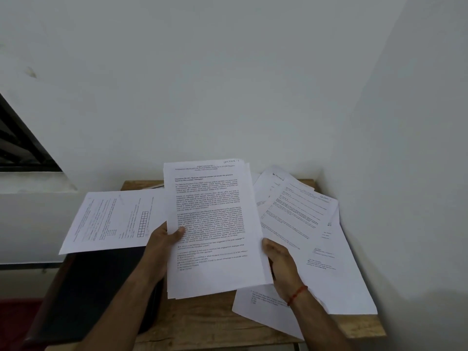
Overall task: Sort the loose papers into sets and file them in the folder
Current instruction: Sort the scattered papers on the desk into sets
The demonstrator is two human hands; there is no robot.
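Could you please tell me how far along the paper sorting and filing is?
Done: one sheet lies aside at left, over the dark folder. In hand: left hand and right hand grip a stacked set marked Section 1. Left: the loose papers fanned on the table look unsorted; nothing looks filed.

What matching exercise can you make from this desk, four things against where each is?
Things:
1. stack of printed white sheets
2. dark flat folder
3. white sheet with a printed grid
4. fanned pile of loose white papers

Places:
A. right side of the wooden table
B. held by left hand and right hand
C. table's left, partly under a sheet
D. lying over the folder's far end

Pairs: 1-B, 2-C, 3-D, 4-A
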